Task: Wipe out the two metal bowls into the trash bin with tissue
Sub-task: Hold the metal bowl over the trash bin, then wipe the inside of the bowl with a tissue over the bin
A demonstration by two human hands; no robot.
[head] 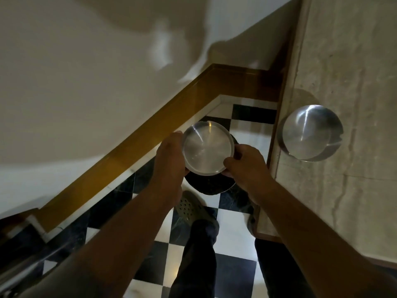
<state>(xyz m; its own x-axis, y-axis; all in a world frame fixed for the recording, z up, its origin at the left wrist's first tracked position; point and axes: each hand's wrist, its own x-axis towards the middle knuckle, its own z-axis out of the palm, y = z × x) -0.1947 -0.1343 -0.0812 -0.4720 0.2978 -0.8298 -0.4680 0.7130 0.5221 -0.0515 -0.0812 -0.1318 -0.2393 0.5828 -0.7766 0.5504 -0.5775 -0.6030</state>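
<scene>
I hold a shallow metal bowl (207, 148) over a dark trash bin (209, 183) on the floor. My left hand (169, 158) grips its left rim. My right hand (245, 164) pinches the lower right rim. The bowl's inside faces me and looks empty and shiny. A second metal bowl (309, 133) rests on the stone counter (354, 82) to the right, apart from both hands. I see no tissue in the frame. Most of the bin is hidden beneath the held bowl.
A black-and-white checkered floor (234, 231) lies below. A brown wooden skirting (133, 151) runs along the white wall on the left. My legs and a green perforated shoe (191, 207) stand just before the bin. The counter's edge runs down the right side.
</scene>
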